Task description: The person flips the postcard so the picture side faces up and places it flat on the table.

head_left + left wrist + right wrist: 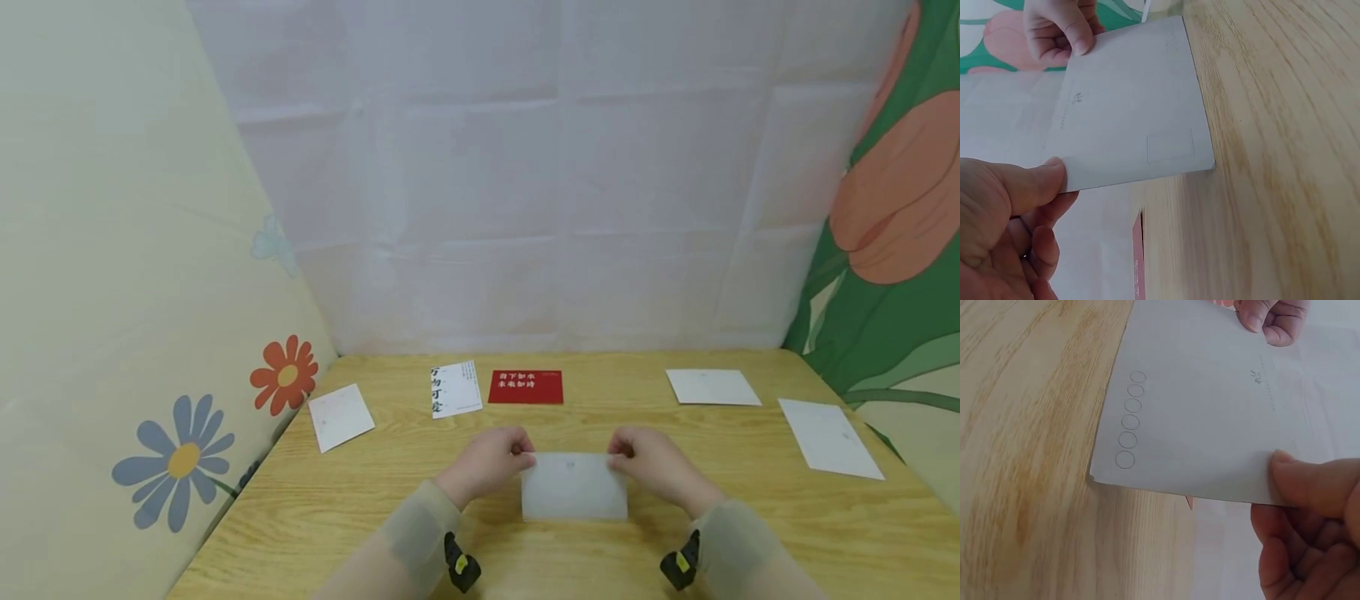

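Observation:
Both hands hold one white postcard [573,487] by its two far corners, tilted up off the wooden table. My left hand [489,462] pinches the far left corner between thumb and fingers. At the far right corner my right hand [660,467] pinches it the same way. In the left wrist view the postcard [1135,106] shows a printed stamp box and a small emblem. A row of several printed circles runs along one edge of the postcard [1179,406] in the right wrist view. Its other side is hidden from all views.
On the wooden table [420,475], a red card [526,387] with white characters lies beyond the hands. Left of it are a white card [457,389] with black characters and a white card [341,418]. To the right lie two white cards [712,387]. A white cloth [487,183] hangs behind.

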{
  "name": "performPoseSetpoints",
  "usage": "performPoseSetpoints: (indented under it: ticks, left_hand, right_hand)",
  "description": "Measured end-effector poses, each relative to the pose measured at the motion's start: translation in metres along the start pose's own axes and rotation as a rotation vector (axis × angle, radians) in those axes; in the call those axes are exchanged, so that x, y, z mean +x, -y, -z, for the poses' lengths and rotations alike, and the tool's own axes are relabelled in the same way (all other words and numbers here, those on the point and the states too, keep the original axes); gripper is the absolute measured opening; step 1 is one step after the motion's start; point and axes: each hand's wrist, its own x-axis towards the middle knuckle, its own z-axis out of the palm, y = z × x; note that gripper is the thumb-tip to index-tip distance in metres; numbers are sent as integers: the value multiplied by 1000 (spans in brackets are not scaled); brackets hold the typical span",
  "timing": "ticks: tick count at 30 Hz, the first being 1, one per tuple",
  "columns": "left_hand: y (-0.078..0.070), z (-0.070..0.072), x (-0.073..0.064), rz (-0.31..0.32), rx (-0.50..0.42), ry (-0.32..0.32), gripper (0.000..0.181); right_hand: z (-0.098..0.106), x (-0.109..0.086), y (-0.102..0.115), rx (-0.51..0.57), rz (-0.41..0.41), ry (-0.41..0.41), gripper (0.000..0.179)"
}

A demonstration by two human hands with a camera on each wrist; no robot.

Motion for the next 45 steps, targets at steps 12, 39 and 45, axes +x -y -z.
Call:
performPoseSetpoints:
  ticks: [12, 39, 45]
  left_hand:
    - [-1, 3, -3, -72, 51, -56, 9]
    - [5, 9, -14, -341, 222, -59, 9]
    - [4, 9, -15, -357, 241, -33, 8]
  right_hand:
    - [1, -4, 2, -28, 75, -56, 13]
    - [5, -18, -6, -58, 337, 4, 17]
    - [2, -20, -9, -55, 415, -11, 20]
